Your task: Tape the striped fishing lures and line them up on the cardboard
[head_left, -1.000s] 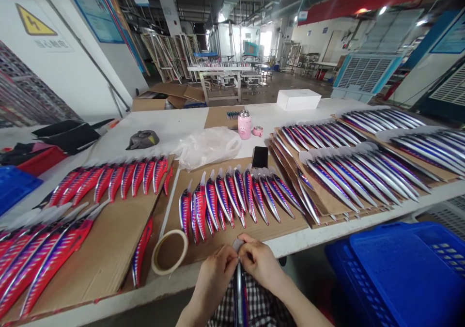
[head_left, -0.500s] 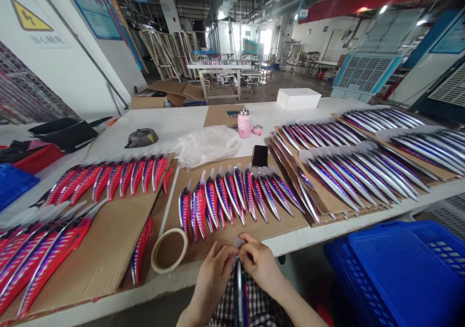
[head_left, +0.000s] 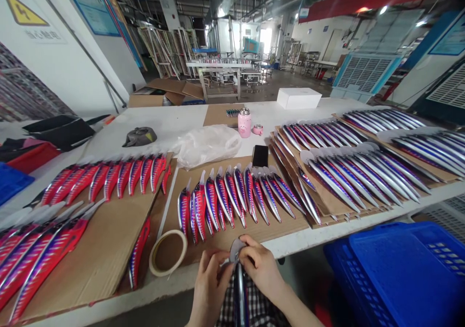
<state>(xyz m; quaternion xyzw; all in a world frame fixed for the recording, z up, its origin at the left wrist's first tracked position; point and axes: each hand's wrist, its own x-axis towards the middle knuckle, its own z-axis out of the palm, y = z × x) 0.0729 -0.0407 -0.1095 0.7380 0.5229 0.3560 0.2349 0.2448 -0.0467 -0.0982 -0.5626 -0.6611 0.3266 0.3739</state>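
At the table's near edge, a long silver fishing lure (head_left: 240,290) points down toward my lap, its clear rounded lip (head_left: 236,248) uppermost. My right hand (head_left: 259,265) pinches the lure at the base of this lip. On the other side, my left hand (head_left: 212,278) has thumb and fingers bent together beside the lure's head; anything between those fingertips is too small to make out. Just beyond my hands, a row of blue, red and silver lures (head_left: 221,194) rests on cardboard. A roll of tape (head_left: 152,259) lies left of my left hand.
Red lures (head_left: 121,177) lie on cardboard (head_left: 105,249) at left; silver-purple lures (head_left: 337,177) cover boards at right. Farther back are a plastic bag (head_left: 209,145), phone (head_left: 260,156), pink bottle (head_left: 244,123) and white box (head_left: 298,98). Blue crates (head_left: 403,264) stand at lower right.
My left fingers have drawn slightly down and away from the top of the lip, so more of it shows. The right hand keeps its pinch on the lure, nearly unmoved.
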